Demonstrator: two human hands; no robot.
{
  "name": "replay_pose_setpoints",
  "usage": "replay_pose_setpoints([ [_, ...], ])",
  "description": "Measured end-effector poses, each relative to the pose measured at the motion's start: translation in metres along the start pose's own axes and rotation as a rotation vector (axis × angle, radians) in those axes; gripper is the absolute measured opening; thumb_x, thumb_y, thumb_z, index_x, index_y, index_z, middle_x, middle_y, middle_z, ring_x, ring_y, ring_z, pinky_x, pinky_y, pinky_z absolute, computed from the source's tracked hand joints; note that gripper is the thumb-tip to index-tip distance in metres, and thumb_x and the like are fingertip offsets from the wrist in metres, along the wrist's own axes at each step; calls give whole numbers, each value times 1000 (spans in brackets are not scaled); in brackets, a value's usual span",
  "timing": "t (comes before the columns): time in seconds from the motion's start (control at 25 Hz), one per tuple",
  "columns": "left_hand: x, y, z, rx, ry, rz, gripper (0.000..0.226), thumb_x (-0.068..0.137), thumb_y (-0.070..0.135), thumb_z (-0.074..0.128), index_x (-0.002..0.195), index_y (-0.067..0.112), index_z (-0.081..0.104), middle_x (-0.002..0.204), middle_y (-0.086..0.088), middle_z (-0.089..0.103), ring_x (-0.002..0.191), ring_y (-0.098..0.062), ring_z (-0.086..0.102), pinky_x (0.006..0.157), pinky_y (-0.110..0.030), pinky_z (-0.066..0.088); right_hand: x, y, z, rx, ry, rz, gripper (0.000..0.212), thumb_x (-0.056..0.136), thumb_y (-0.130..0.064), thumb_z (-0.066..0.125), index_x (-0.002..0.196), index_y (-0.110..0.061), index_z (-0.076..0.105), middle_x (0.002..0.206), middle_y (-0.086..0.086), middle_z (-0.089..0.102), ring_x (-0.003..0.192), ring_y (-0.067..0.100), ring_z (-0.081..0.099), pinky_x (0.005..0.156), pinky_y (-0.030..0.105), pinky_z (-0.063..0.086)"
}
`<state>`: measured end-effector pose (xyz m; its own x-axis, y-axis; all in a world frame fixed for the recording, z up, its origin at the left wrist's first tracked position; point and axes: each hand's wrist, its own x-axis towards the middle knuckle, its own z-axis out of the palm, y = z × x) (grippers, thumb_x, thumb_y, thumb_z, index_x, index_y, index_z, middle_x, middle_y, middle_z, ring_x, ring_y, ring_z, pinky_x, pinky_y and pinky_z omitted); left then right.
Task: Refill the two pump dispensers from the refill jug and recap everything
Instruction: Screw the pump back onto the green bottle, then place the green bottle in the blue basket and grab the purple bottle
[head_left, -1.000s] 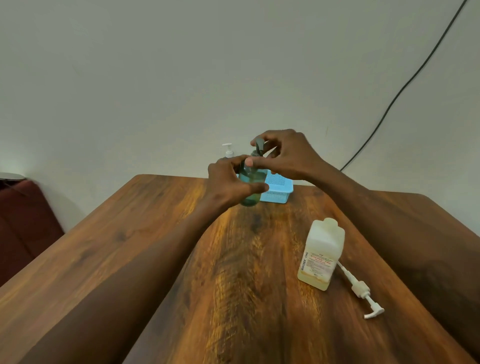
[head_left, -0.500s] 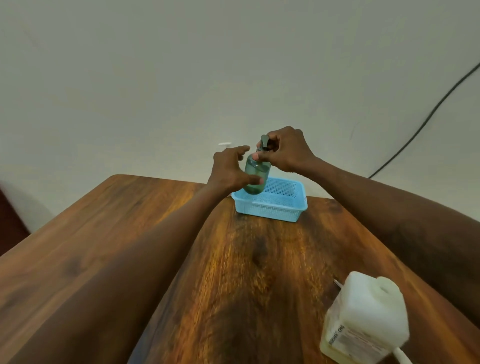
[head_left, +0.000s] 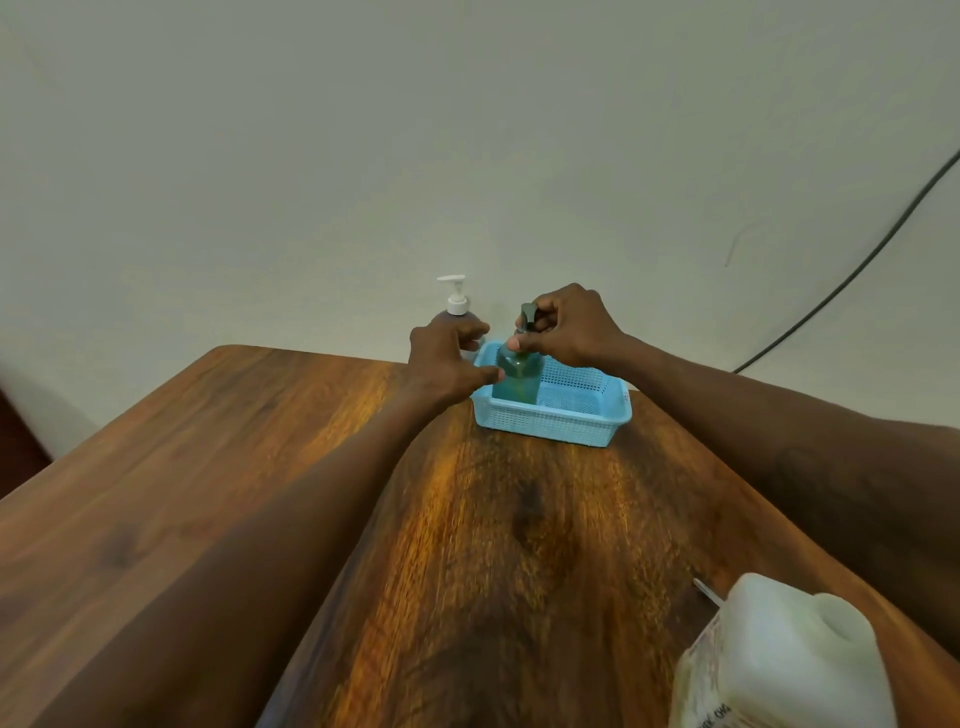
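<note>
A green pump dispenser (head_left: 517, 382) stands upright in the left end of a light blue basket (head_left: 571, 415) at the table's far edge. My right hand (head_left: 569, 332) pinches its dark pump head and neck from the right. My left hand (head_left: 447, 358) is at the bottle's left, fingers loosely spread, with only the thumb tip touching the bottle's side. A white pump dispenser (head_left: 457, 296) stands behind my left hand, its body mostly hidden. The translucent refill jug (head_left: 779, 654) stands uncapped at the bottom right, close to me.
The wooden table (head_left: 260, 493) ends at the wall just behind the basket. A thin white pump tube (head_left: 709, 593) pokes out behind the jug. A black cable (head_left: 852, 275) runs down the wall at the right.
Both hands carried the green dispenser away from me and set it down in the basket. My left hand has loosened from the bottle. The view moved forward, bringing the jug close.
</note>
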<state>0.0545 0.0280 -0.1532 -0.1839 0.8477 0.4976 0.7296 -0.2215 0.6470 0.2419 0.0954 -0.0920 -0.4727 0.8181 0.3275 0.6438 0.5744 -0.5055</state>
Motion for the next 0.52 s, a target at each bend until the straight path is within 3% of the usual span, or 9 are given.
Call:
replay_pose_setpoints([
  [0.12,1,-11,-1,-8,107,-54,47,67,29,93,106,10,77,101,-5,77,82,-12,71,78,-29,60,4,1,5,23,-4,27,36,74,-32,92,92,-4,78,90,15,78,90,35,73,84,50,59],
  [0.24,6,-25,1,-9,260,-218,46,68,39,91,102,11,77,97,-4,76,84,-16,69,78,-30,58,6,5,4,47,-38,62,38,70,-40,93,90,-12,77,80,0,75,72,15,68,65,30,53],
  [0.32,14,-33,7,4,236,-307,68,67,47,90,122,15,67,118,-5,70,106,-21,65,89,-32,52,5,6,2,35,-69,61,44,67,-44,94,94,-16,75,77,-7,71,67,2,62,62,17,45],
  [0.4,28,-39,13,-44,112,-393,93,68,44,89,146,20,44,145,-7,54,131,-27,51,103,-39,45,4,4,-1,23,-79,58,57,65,-46,94,108,-15,73,87,-7,73,75,1,66,63,13,46],
  [0.52,50,-48,19,-46,-8,-444,101,72,30,88,154,19,31,154,-8,45,138,-32,46,110,-45,42,2,2,-7,65,-59,63,70,64,-44,95,121,-15,68,103,-4,74,86,5,70,73,17,55],
])
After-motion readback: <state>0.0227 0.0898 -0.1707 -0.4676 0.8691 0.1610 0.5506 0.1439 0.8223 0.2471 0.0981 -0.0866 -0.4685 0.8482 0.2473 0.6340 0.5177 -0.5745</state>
